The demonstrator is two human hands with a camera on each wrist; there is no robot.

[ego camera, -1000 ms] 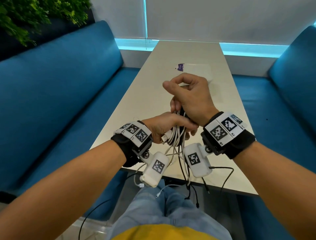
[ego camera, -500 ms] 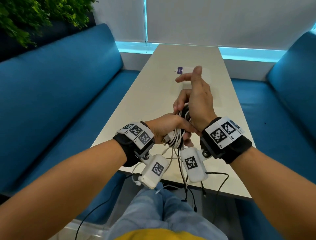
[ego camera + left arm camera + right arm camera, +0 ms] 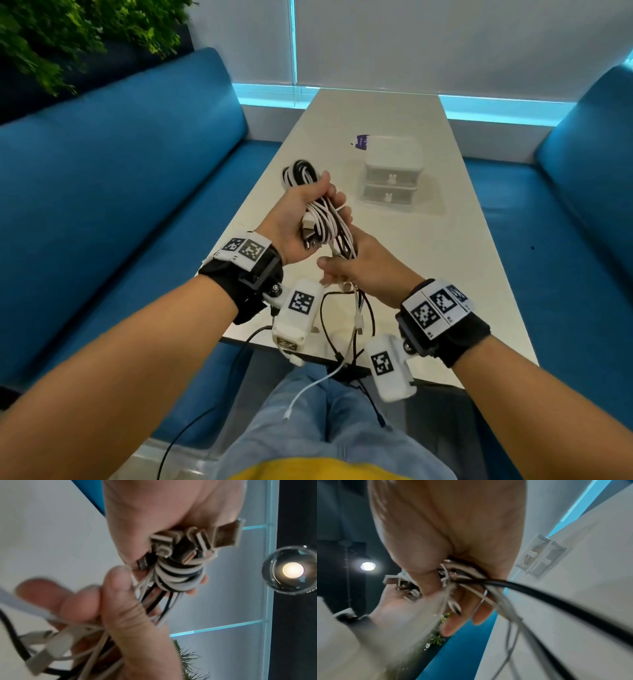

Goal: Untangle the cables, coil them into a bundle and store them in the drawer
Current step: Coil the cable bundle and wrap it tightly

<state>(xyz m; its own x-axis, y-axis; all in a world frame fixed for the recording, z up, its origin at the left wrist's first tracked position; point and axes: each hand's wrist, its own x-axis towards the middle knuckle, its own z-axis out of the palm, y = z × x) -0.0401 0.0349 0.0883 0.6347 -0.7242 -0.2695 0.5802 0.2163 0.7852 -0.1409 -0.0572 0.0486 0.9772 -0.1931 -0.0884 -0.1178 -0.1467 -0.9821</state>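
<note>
A bundle of white and black cables [image 3: 322, 219] is held above the near half of the table. My left hand [image 3: 305, 209] grips its coiled part, with loops sticking out beyond the fist and several USB plugs [image 3: 197, 539] bunched in the palm. My right hand [image 3: 356, 263] grips the cable strands [image 3: 471, 580] just below the left, and the loose ends [image 3: 356, 318] hang down past the table edge toward my lap. A small white two-drawer box [image 3: 390, 178] stands on the table beyond the hands, both drawers closed.
The long white table [image 3: 445, 260] runs away from me between two blue sofas [image 3: 120, 192]. A purple-and-white scrap [image 3: 361, 141] lies behind the drawer box. Thin black wrist-camera leads [image 3: 191, 421] hang beside my jeans. A plant [image 3: 68, 37] is at the upper left.
The right hand dropped from above the bundle to grip the strands below it. The left hand turned and lifted forward with the coil, so the drawer box is now uncovered.
</note>
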